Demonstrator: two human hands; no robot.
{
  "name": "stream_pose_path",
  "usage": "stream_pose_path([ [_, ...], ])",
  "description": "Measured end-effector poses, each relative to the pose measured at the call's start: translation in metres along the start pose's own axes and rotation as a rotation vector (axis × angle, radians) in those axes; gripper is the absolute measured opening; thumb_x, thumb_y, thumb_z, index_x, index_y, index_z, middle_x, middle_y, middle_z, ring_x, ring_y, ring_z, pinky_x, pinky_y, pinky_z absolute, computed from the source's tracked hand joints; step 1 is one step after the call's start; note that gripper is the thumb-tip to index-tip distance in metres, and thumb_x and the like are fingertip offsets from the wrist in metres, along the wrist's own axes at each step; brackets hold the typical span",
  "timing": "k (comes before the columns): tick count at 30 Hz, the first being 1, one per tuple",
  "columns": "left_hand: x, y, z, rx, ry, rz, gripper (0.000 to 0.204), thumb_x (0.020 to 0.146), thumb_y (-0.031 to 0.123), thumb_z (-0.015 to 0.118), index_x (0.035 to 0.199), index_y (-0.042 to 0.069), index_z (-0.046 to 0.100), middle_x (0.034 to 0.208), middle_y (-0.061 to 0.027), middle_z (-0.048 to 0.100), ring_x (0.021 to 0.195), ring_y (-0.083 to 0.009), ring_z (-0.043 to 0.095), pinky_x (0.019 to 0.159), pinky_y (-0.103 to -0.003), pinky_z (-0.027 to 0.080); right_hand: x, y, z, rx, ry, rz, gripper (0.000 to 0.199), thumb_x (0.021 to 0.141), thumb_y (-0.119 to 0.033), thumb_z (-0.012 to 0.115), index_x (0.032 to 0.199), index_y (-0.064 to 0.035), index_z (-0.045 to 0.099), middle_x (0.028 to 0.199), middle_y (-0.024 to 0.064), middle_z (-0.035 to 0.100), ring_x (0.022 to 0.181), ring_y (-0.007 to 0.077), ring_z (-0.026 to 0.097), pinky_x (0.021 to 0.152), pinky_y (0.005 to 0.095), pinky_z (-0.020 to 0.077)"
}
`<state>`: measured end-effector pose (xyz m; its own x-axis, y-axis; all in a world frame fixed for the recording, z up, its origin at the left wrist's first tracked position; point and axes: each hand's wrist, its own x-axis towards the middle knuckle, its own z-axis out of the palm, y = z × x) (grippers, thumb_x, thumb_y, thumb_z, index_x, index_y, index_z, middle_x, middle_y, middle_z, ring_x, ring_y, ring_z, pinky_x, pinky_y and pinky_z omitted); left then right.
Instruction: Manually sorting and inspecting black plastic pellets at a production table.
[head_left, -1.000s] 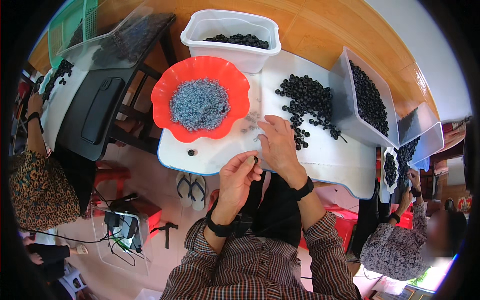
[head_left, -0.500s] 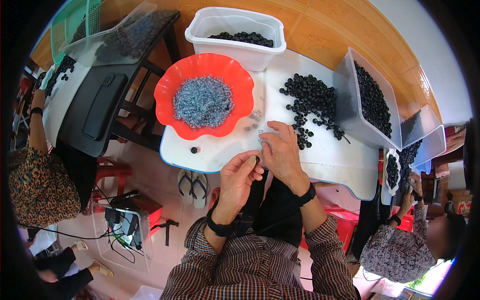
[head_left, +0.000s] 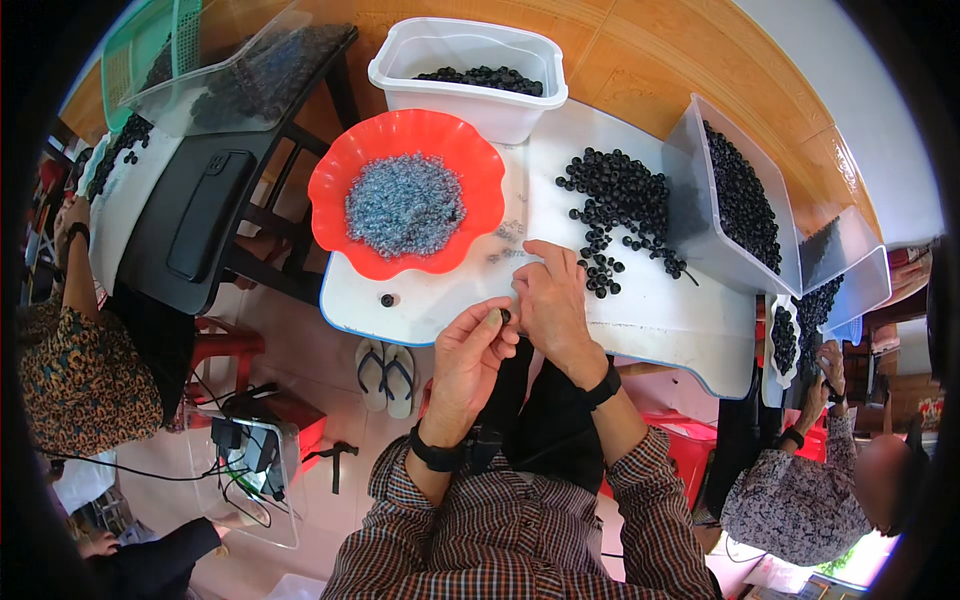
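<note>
My left hand [head_left: 470, 350] pinches a small round black piece [head_left: 505, 316] between thumb and fingertips, above the near edge of the white table [head_left: 450, 310]. Close to its right, my right hand [head_left: 556, 315] is bent with its fingers drawn together. Its fingertips are partly hidden, and what they hold, if anything, cannot be made out. Beyond them lie a few tiny clear pieces [head_left: 508, 230]. A red scalloped bowl [head_left: 325, 205] holds many small clear bluish pieces [head_left: 405, 205]. To the right spreads a pile of round black pieces [head_left: 620, 190]. One loose black piece [head_left: 387, 300] lies near the left edge.
A white tub [head_left: 460, 110] of black pieces stands at the back. At the right, a clear bin [head_left: 690, 210] holds more. A black phone [head_left: 210, 205] lies on a dark surface at the left. Co-workers sit on both sides. Flip-flops [head_left: 385, 375] lie on the floor.
Both my hands have shifted slightly left, the left one still pinching the black piece. At the lower left, another person's legs have moved.
</note>
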<state>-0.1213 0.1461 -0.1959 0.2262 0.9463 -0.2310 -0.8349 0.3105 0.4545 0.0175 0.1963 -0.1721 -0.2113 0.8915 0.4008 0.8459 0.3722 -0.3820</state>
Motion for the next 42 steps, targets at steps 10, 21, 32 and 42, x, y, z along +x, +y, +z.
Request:
stream_pose_path([
  [10, -0.001, 0.0, 0.001, 0.019, 0.026, 0.001, 0.024, 0.098, 0.008, 0.055, 0.117, -0.005, 0.06, 0.097, -0.0099, 0.064, 0.078, -0.0122, 0.06, 0.067, -0.022, 0.05, -0.016, -0.016, -0.034, 0.478, -0.048, 0.145, 0.006, 0.087, 0.002, 0.06, 0.092, 0.001, 0.059, 0.092, 0.0132, 0.062, 0.082, 0.028, 0.063, 0.071, 0.0332, 0.0504],
  [21, -0.002, -0.005, 0.007, 0.065, -0.018, 0.005, 0.024, 0.097, 0.007, 0.056, 0.118, -0.004, 0.061, 0.093, -0.0088, 0.066, 0.076, -0.0117, 0.062, 0.068, -0.022, 0.052, -0.035, -0.012, -0.036, 0.78, -0.052, 0.353, 0.012, 0.083, 0.003, 0.068, 0.093, 0.0007, 0.061, 0.084, 0.0074, 0.068, 0.076, 0.0132, 0.065, 0.071, 0.0269, 0.054],
  [32, -0.003, -0.008, 0.008, 0.143, -0.035, -0.009, 0.025, 0.098, 0.008, 0.056, 0.119, -0.004, 0.061, 0.092, -0.0064, 0.065, 0.077, -0.012, 0.062, 0.068, -0.022, 0.052, -0.033, -0.012, -0.048, 0.739, -0.043, 0.304, 0.016, 0.082, 0.004, 0.069, 0.095, 0.0009, 0.061, 0.083, 0.0062, 0.068, 0.075, 0.0122, 0.065, 0.072, 0.0267, 0.0543],
  [42, -0.002, -0.007, 0.006, 0.34, -0.071, 0.019, 0.025, 0.097, 0.006, 0.055, 0.118, -0.005, 0.062, 0.093, -0.008, 0.067, 0.078, -0.0128, 0.063, 0.067, -0.024, 0.053, -0.029, -0.01, -0.061, 0.592, -0.131, 0.193, 0.019, 0.081, 0.004, 0.069, 0.097, 0.0008, 0.058, 0.082, 0.0102, 0.068, 0.076, 0.0174, 0.069, 0.067, 0.0282, 0.056],
])
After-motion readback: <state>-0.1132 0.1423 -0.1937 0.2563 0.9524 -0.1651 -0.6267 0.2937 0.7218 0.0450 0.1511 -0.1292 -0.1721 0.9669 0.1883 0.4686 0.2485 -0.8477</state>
